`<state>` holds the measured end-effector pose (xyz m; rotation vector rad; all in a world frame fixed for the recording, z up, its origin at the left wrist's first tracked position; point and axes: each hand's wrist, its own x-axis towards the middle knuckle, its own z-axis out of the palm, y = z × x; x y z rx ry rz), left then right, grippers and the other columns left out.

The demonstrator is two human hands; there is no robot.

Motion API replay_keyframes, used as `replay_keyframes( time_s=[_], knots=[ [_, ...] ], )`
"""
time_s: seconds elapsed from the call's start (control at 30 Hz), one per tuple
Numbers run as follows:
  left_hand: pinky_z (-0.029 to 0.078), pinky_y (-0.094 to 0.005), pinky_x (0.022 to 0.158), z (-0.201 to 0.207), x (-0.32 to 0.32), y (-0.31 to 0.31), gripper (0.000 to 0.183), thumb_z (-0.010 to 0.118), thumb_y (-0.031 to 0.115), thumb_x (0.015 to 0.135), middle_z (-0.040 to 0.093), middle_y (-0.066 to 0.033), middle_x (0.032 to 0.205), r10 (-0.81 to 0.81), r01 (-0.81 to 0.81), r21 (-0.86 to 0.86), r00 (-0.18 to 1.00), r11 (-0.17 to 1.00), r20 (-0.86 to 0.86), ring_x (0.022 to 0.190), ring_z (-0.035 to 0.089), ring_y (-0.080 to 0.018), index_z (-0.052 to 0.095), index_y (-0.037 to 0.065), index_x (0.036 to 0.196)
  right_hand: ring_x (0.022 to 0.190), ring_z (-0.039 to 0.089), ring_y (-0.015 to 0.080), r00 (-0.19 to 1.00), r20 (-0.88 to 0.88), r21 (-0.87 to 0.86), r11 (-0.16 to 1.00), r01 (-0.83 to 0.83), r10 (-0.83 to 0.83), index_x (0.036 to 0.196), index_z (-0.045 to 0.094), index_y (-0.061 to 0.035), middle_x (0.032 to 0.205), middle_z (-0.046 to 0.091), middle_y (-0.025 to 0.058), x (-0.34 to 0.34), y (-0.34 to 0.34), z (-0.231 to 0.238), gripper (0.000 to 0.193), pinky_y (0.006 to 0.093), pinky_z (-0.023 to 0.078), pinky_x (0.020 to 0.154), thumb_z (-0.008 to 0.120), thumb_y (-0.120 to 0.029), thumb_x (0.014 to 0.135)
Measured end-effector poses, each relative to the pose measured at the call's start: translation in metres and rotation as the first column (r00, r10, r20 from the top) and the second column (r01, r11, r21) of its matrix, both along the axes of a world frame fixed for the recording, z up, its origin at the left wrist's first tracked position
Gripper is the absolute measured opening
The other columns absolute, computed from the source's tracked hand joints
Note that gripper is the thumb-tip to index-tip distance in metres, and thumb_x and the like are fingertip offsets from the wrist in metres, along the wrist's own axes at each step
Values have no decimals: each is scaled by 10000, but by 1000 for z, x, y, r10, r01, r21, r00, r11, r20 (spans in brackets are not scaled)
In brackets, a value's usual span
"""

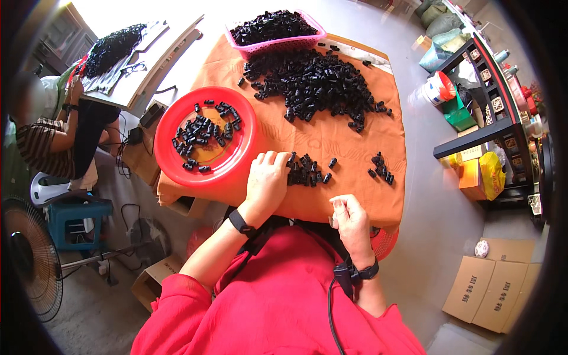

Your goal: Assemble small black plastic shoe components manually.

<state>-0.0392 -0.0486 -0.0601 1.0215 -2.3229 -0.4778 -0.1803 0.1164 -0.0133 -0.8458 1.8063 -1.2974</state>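
Observation:
My left hand reaches over the table's front part. Its curled fingertips are closed at the left edge of a small cluster of black plastic parts, on a dark piece at the fingertips. My right hand is held at the front table edge, thumb and fingers pinched together; something small and pale may be between them, too unclear to name. Left of my left hand, a red round basin holds several black cylindrical parts. A few more black parts lie on the orange cloth to the right.
A large heap of black parts covers the far side of the orange-clothed table; a pink basket full of them stands behind. At left, another person sits by a white table. A fan, black shelf and cardboard surround.

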Motion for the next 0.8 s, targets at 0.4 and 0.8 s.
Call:
replay_keyframes(
  time_s=[0.4,0.8],
  knots=[
    [465,-408,870,-5,9,0,200,674,77,817,609,-111,970,-75,78,-14,988,997,136,959,578,-304,653,76,1017,581,467,38,997,-72,-6,999,-34,34,1011,605,-15,676,507,-35,2,3,3,156,227,449,559,527,-147,1041],
    [521,-293,806,46,30,36,240,630,84,950,614,-22,934,323,343,901,849,267,-419,851,611,-120,623,31,1183,563,428,27,997,-63,-23,999,-49,47,1031,604,-13,667,476,-49,8,10,7,157,214,425,542,529,-151,1042]
  ],
)
